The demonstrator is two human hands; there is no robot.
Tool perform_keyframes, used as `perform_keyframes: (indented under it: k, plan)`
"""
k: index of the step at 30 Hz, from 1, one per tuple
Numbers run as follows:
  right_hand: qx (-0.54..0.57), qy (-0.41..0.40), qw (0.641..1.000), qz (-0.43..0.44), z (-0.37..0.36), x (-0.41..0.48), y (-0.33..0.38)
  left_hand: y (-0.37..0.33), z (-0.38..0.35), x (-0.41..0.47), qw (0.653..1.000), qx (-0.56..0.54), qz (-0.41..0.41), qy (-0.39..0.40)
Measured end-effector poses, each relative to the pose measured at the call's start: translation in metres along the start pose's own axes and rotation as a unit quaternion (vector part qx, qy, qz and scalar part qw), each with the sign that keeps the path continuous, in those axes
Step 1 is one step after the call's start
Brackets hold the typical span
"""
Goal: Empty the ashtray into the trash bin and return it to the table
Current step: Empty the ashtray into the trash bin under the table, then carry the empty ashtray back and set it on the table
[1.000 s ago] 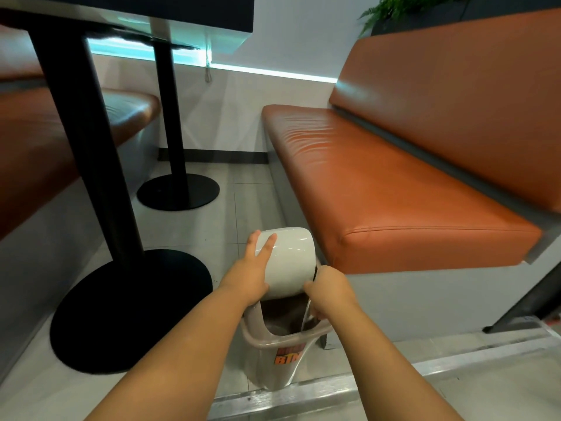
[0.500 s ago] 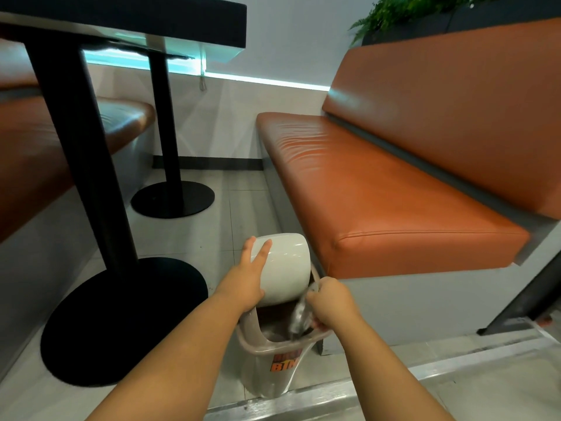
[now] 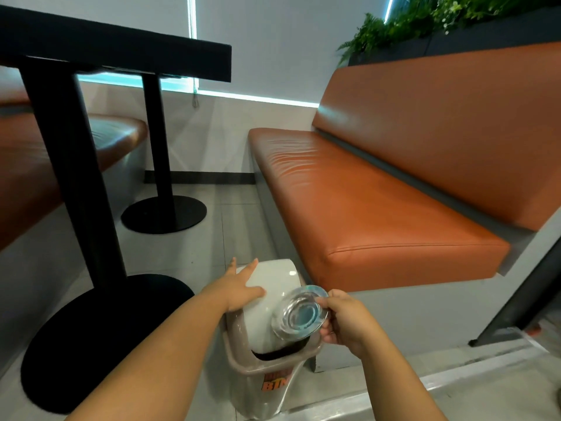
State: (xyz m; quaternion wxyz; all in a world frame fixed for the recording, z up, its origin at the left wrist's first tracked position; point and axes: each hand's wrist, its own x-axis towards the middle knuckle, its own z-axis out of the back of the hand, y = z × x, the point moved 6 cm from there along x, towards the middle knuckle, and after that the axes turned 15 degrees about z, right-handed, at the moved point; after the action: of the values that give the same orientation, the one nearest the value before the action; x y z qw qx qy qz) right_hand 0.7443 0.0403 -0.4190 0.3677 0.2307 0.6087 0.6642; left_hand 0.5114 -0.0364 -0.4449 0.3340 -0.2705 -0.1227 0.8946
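My right hand [image 3: 344,325] grips the ashtray [image 3: 300,314] by its right edge, fingers curled under the rim and thumb over the top. The ashtray is clear glass, round, with a thick rim and a flat circular base that shows as rings one inside another; the middle looks pale blue-grey. It is tipped up on edge so that its underside faces me, and I cannot tell from here whether anything is left inside. It hangs in the air just above the dark opening of the trash bin [image 3: 273,378], in front of the lid.

My left hand [image 3: 238,290] is open, fingers spread flat against the white swing lid [image 3: 273,284], pressing on its upper left side. The lid is pushed back so a black gap shows at its lower edge. The bin itself is a beige plastic tub with orange lettering on the front, standing on the tiled floor [image 3: 236,232] right against the grey base of the orange bench seat [image 3: 379,208].

To my left stands the tabletop [image 3: 121,53], black and seen from below its edge, on a black post with a round foot. A second post and foot stand farther back near the wall. Green plants [image 3: 425,19] sit above the bench back
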Motion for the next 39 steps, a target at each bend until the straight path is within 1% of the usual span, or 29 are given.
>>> perform_keyframes:
  k: [2,4,5,7,10,11,13,15,17,20,22,25,29,31,34,36,39]
  plan:
    - [0.048,0.002,0.999,0.014,-0.001,0.001,0.001,0.003,-0.001,0.002,0.998,-0.042,0.047,0.030]
    - [0.078,0.001,0.997,0.026,-0.003,0.002,0.003,0.004,0.000,0.002,0.996,-0.054,0.068,0.030]
    - [0.088,-0.001,0.996,0.030,-0.005,0.002,0.004,0.003,0.003,0.002,0.996,-0.053,0.066,0.010]
    - [0.103,-0.005,0.994,0.036,-0.008,0.004,0.006,-0.005,0.011,0.000,0.995,-0.064,0.047,-0.053]
    - [0.121,-0.010,0.992,0.044,-0.013,0.006,0.008,-0.016,0.021,-0.014,0.978,-0.181,0.008,-0.101]
    - [0.129,-0.013,0.990,0.048,-0.014,0.007,0.009,-0.020,0.024,-0.019,0.971,-0.216,-0.003,-0.107]
    - [0.148,-0.017,0.987,0.056,-0.015,0.010,0.010,-0.028,0.028,-0.028,0.962,-0.251,-0.019,-0.107]
    - [0.163,-0.020,0.984,0.064,-0.016,0.011,0.012,-0.035,0.027,-0.033,0.952,-0.296,-0.026,-0.076]
    - [0.173,-0.023,0.982,0.071,-0.018,0.012,0.015,-0.041,0.023,-0.035,0.939,-0.340,-0.017,-0.050]
    - [0.176,-0.050,0.979,0.090,-0.018,0.018,0.025,-0.047,0.033,-0.033,0.913,-0.402,-0.011,-0.064]
    - [0.177,-0.086,0.974,0.113,-0.011,0.027,0.043,-0.062,0.052,-0.033,0.900,-0.429,-0.018,-0.080]
    - [0.155,-0.155,0.967,0.127,0.015,0.043,0.093,-0.104,0.094,-0.042,0.873,-0.476,-0.023,-0.101]
    - [0.090,-0.220,0.959,0.151,0.058,0.058,0.200,-0.172,0.153,-0.069,0.852,-0.511,0.011,-0.113]
    - [0.057,-0.230,0.957,0.167,0.077,0.062,0.263,-0.205,0.186,-0.089,0.827,-0.552,0.024,-0.103]
    - [-0.021,-0.236,0.953,0.191,0.099,0.060,0.359,-0.243,0.248,-0.125,0.792,-0.602,0.041,-0.093]
    - [-0.065,-0.236,0.948,0.202,0.106,0.055,0.421,-0.262,0.299,-0.150,0.784,-0.613,0.047,-0.086]
    - [-0.106,-0.224,0.945,0.216,0.097,0.046,0.504,-0.271,0.381,-0.184,0.785,-0.609,0.058,-0.099]
